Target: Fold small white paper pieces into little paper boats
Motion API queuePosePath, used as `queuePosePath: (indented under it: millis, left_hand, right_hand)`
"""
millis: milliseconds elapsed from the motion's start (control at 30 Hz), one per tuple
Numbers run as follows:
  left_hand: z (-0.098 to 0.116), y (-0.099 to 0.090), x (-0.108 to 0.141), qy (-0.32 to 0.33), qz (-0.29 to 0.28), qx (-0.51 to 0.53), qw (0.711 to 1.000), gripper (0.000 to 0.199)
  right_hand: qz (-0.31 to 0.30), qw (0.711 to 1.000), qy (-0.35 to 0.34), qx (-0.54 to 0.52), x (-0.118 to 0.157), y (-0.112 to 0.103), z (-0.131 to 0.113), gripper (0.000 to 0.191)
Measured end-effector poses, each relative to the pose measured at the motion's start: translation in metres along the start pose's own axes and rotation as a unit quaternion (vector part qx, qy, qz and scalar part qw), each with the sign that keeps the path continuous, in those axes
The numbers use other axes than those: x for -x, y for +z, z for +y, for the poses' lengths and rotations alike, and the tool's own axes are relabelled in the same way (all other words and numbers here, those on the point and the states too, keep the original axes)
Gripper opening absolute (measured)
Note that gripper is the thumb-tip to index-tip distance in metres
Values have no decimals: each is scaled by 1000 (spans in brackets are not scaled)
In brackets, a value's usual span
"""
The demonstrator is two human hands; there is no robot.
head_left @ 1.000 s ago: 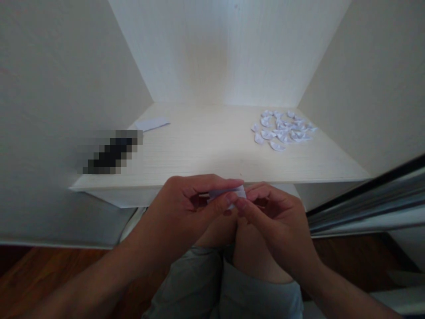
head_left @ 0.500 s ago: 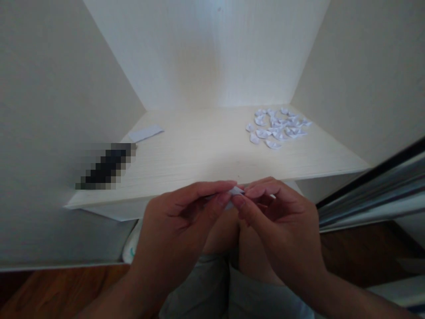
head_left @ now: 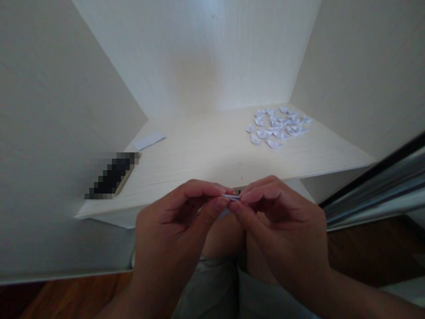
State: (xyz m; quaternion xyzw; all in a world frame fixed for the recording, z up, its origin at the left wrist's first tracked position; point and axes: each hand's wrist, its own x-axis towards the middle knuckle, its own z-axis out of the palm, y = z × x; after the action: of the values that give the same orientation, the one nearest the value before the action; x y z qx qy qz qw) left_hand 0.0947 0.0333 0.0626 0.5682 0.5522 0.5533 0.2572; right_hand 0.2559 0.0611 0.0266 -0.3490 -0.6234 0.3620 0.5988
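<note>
Between my two hands is a small folded piece of white paper (head_left: 229,196), seen nearly edge-on, its layers slightly apart. My left hand (head_left: 181,221) pinches its left side between thumb and fingers. The right side is pinched by my right hand (head_left: 279,221), thumb below and index finger above. Both hands are just in front of the shelf's near edge, above my lap. Fingers cover most of the paper. Several small folded paper boats (head_left: 279,126) lie grouped on the right rear of the white shelf (head_left: 199,150).
A flat stack of white paper strips (head_left: 149,141) lies at the shelf's left rear. Nearer on the left is a dark pixelated object (head_left: 114,175). Panels rise at the left (head_left: 49,110), the back (head_left: 212,53) and the right (head_left: 365,79).
The paper has turned from showing a pointed face to nearly edge-on. Both hands keep pinching it and have shifted slightly apart. The camera view has tilted a little.
</note>
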Motion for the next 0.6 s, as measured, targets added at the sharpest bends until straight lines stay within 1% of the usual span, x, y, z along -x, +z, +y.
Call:
queuePosePath:
  millis: [167, 267, 333, 400, 500, 600]
  left_hand:
    - [-3, -4, 5, 24, 39, -9, 999, 10]
    - [-5, -7, 8, 63, 52, -46, 996, 15]
    - [-6, -10, 10, 92, 51, -91, 990, 14]
    - [-6, -13, 11, 105, 46, -121, 986, 10]
    - [-8, -16, 12, 121, 38, -131, 983, 6]
    - [-12, -18, 12, 171, 33, -132, 976, 10]
  right_hand:
    - [0, 1000, -27, 11, 2, 3, -3, 12]
    - [-2, 999, -37, 20, 2, 5, -5, 13]
    - [0, 999, -40, 24, 3, 5, -6, 14]
    - [0, 999, -41, 27, 3, 5, -7, 15]
    - [-10, 999, -34, 30, 4, 5, -9, 14]
    - [-19, 999, -13, 43, 5, 4, -12, 16]
